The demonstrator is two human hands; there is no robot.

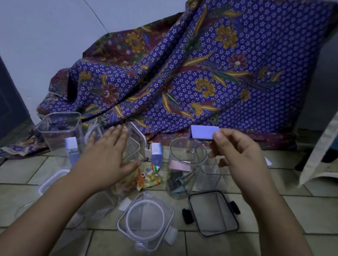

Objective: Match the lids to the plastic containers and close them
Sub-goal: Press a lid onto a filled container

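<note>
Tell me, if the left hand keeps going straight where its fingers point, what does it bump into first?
Probably the clear container right at the left hand's fingertips; they look almost touching it already, though depth is hard to judge.

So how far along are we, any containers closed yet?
None looks closed. The round jar stands open, and two lids lie loose on the floor: the clear round-ringed lid and the black-edged lid. In hand: the right hand holds a small box above the jar; the left hand rests on another container. All the matching and closing is left.
</note>
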